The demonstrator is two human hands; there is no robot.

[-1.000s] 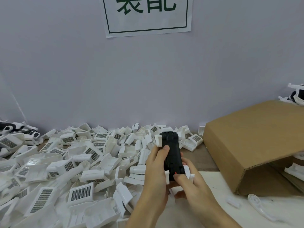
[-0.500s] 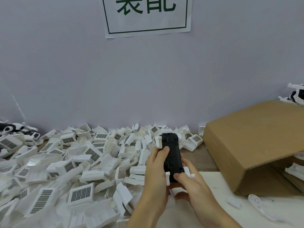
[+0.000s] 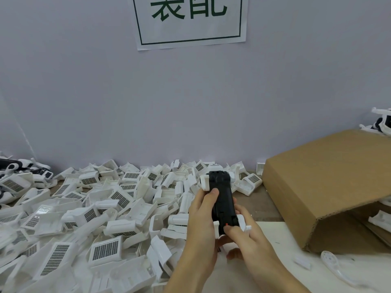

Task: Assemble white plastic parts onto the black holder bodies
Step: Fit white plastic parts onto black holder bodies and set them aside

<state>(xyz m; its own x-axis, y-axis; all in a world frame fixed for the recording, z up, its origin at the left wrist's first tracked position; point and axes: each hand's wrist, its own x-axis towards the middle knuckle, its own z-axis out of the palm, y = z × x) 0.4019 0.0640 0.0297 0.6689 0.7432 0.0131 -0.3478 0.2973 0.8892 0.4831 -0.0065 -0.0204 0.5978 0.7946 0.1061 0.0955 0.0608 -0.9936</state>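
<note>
Gripping a black holder body (image 3: 222, 200) above the tabletop (image 3: 273, 210), a person works at an assembly bench before a pale wall. The left hand (image 3: 202, 218) wraps the holder from its left side, fingers (image 3: 211, 194) curled round the edge and a fingertip lying on the black face. The right hand (image 3: 251, 242) meets the holder at its near end, its fingers curled round the lower part and one fingertip pressed just beside a small red mark on the body. White plastic parts (image 3: 242, 224) stick out on both sides of the holder's near end, and another white piece (image 3: 204, 182) shows at the far end, on the left. The holder stands lengthwise away from the person, slightly tilted. A deep heap of white parts (image 3: 101, 210), many with dark grid panels, covers the left half of the tabletop and reaches the wall. On the right a cardboard box (image 3: 330, 187) lies on its side with its opening toward the near right, more white pieces visible inside. A white bracket (image 3: 334, 265) and a small white clip (image 3: 302, 262) lie on a white sheet (image 3: 275, 235) in front of the box. A paper sign (image 3: 190, 22) with green characters hangs on the wall above.
</note>
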